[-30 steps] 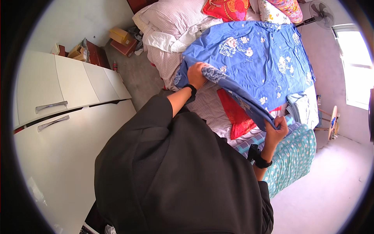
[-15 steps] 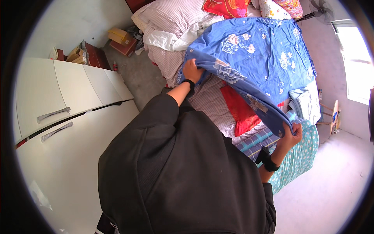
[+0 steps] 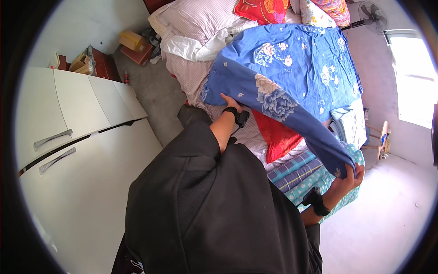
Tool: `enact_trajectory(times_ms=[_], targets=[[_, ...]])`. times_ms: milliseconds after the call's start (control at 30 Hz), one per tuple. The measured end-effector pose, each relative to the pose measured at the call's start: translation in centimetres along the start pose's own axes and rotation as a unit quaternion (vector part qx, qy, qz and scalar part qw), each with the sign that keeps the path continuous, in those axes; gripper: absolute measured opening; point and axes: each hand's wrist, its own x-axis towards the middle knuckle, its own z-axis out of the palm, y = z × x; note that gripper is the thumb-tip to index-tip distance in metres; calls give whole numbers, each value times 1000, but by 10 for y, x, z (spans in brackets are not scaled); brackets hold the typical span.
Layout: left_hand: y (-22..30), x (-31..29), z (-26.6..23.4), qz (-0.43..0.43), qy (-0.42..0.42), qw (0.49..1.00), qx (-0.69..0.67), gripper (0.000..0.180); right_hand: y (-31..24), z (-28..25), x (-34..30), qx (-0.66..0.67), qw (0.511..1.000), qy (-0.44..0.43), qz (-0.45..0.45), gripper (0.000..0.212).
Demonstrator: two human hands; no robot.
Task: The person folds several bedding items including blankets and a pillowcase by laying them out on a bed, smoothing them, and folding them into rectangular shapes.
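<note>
A blue sheet (image 3: 292, 59) with pale flowers covers much of the bed. At its near left edge is my left hand (image 3: 234, 103), one digit stretched over the cloth and the other fingers partly hidden; it appears to grip the edge. My right hand (image 3: 353, 177) is closed on the sheet's near right corner, holding it out past the bed's side. Between the hands the edge hangs as a slanting fold. Under it show a red cloth (image 3: 276, 139) and the striped bed sheet (image 3: 248, 132). Both wrists carry black straps with small devices.
Rolled plaid bedding (image 3: 292, 165) and a teal floral quilt (image 3: 326, 176) lie at the near side. Pillows (image 3: 205, 20) and a red cushion (image 3: 264, 10) are at the far end. A white cabinet (image 3: 82, 182) stands left, a fan (image 3: 372, 18) far right, boxes (image 3: 135, 43) far left.
My left hand has moved nearer and slightly right, and the cloth beside it lies flatter. My right hand has drawn its corner to the right and nearer, stretching the edge.
</note>
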Motion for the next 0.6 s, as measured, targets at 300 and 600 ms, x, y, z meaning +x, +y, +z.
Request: enact_trajectory(times_ms=[300,600], targets=[[118,12,-39,155,40,984,82,53,1,-38,-17,29,996,58,59,36],[245,-147,164,288,-152,891,318,33,29,-88,-65,-150,984,-51,84,32]])
